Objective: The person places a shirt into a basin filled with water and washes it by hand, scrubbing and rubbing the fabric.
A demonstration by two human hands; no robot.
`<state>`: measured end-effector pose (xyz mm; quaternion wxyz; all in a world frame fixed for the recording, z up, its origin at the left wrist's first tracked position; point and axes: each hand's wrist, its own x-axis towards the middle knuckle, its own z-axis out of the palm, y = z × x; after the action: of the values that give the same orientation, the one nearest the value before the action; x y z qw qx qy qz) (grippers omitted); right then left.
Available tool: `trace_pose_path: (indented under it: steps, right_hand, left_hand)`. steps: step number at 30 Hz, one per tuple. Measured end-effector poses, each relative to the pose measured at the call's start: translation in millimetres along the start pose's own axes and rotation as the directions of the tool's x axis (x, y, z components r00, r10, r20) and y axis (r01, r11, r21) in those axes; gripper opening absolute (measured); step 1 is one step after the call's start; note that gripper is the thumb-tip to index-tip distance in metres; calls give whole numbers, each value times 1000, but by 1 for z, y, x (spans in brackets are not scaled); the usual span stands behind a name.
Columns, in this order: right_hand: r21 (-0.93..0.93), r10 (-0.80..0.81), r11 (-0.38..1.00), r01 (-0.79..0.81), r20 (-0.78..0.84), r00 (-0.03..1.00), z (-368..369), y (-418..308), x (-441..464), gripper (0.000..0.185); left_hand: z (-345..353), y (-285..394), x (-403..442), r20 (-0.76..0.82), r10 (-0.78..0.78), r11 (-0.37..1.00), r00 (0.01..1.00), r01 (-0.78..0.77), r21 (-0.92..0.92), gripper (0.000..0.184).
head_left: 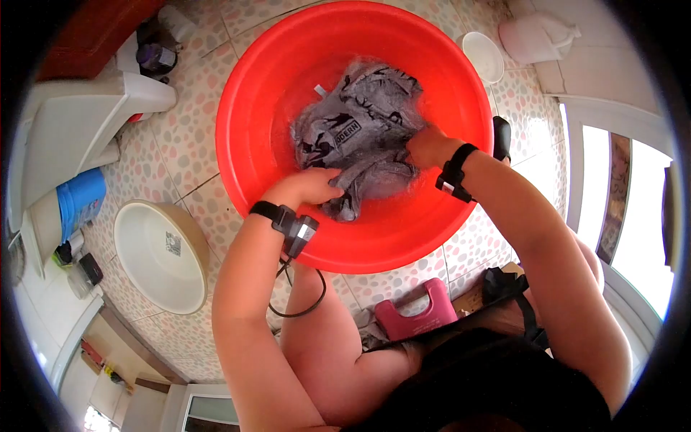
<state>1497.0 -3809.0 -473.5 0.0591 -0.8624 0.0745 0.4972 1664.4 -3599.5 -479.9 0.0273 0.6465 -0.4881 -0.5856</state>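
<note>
A wet grey garment (360, 122) with black printed patterns and a boxed label ending in "ODERN" lies bunched in water in a large red basin (248, 93). A small white tag sticks out at its upper left edge. On the near left side, my left hand (315, 186) is closed on a fold of the cloth. My right hand (430, 147) is closed around the garment's right side, its fingertips partly hidden by fabric and water. Each wrist wears a black strap with a small device.
A cream basin (133, 259) stands on the tiled floor at left, near a blue container (80, 200). A small white bowl (482, 57) and a pale pink jug (536, 36) are at upper right. Below the red basin is a pink plastic stool (417, 317). A cable hangs by my left wrist.
</note>
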Motion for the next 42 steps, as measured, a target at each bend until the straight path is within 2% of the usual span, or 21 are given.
trace_pose_path:
  steps: [3, 5, 7, 10, 14, 16, 17, 18, 19, 21, 22, 25, 28, 31, 32, 33, 34, 37, 38, 40, 42]
  right_hand:
    - [0, 91, 996, -91, 71, 993, -7, -6, -10, 30]
    - [-137, 76, 988, -70, 43, 996, -12, -14, -22, 29]
    - [-273, 57, 961, -51, 16, 998, -13, -21, -26, 28]
    - [-397, 133, 908, -133, -28, 991, -10, -29, -24, 26]
    - [-226, 145, 953, -203, -251, 957, -8, -23, -24, 29]
    - [-96, 151, 974, -205, -396, 906, -17, -15, -31, 32]
    - [94, 117, 992, -88, -369, 922, -22, -12, -35, 34]
    - [286, 74, 958, 33, -356, 932, -26, -9, -40, 36]
    - [284, 85, 958, 23, -363, 928, -19, -5, -42, 36]
    - [90, -252, 908, 409, -665, 703, -8, -3, -47, 35]
    - [89, -243, 911, 402, -671, 701, -10, -2, -51, 35]
    - [146, -158, 885, 443, -799, 580, -36, 8, -75, 34]
    - [532, 157, 680, 504, -777, 609, -71, 41, -96, 27]
    - [610, 424, 653, 448, -785, 451, -70, 116, -77, 20]
    - [683, 487, 498, 535, -730, 479, -63, 142, -66, 19]
    - [729, 536, 324, 603, -667, 518, -56, 167, -55, 19]
    - [830, 526, 321, 457, -557, 643, -46, 193, -41, 21]
    - [939, 418, 304, 162, -285, 863, -42, 226, -25, 23]
    - [910, 394, 408, 75, -249, 884, -44, 227, -16, 23]
    - [971, 366, 234, 44, -129, 922, -25, 260, 21, 20]
    - [914, 272, 403, 51, -173, 947, -24, 256, 30, 23]
  left_hand:
    - [-7, -1, -2, -56, 125, 990, 991, -129, -62, 46]
    - [-26, -8, -3, -149, -200, 904, 968, 124, -409, 38]
    - [-36, -9, -10, -599, -332, 943, 729, 252, -217, 32]
    - [-33, -39, 10, -726, -341, 939, 598, 181, -292, 35]
    - [-25, -34, 39, -668, -429, 903, 608, 311, -297, 41]
    - [-20, -41, 38, -749, -177, 965, 639, -34, -258, 31]
    - [-20, -42, 38, -754, -161, 966, 637, -54, -253, 31]
    - [-24, -42, 34, -611, -258, 938, 748, 42, -345, 34]
    - [-28, -43, 30, -444, -347, 898, 826, 155, -412, 37]
    - [-31, -48, 29, -433, -337, 869, 836, 99, -485, 45]
    - [-32, -46, 29, -411, -334, 825, 848, 52, -563, 53]
    - [-41, -2, 4, -430, -433, 649, 792, -57, -759, 44]
    - [-13, -43, 41, -543, -524, 478, 656, -301, -825, 27]
    - [-10, -59, 41, -462, -491, 263, 738, -380, -887, 28]
    - [-9, -58, 40, -464, -499, 260, 732, -385, -886, 28]
    - [-7, -53, 39, -340, -534, 73, 774, -359, -931, 27]
    - [-6, -50, 38, -212, -545, -117, 811, -324, -939, 27]
    - [14, -65, 55, -140, -590, -161, 796, -286, -945, 26]
    - [22, -75, 62, -200, -652, -36, 731, -293, -955, 24]
    - [11, -59, 46, -207, -630, -69, 749, -319, -945, 26]
    - [5, -50, 39, -220, -598, -101, 771, -344, -933, 27]
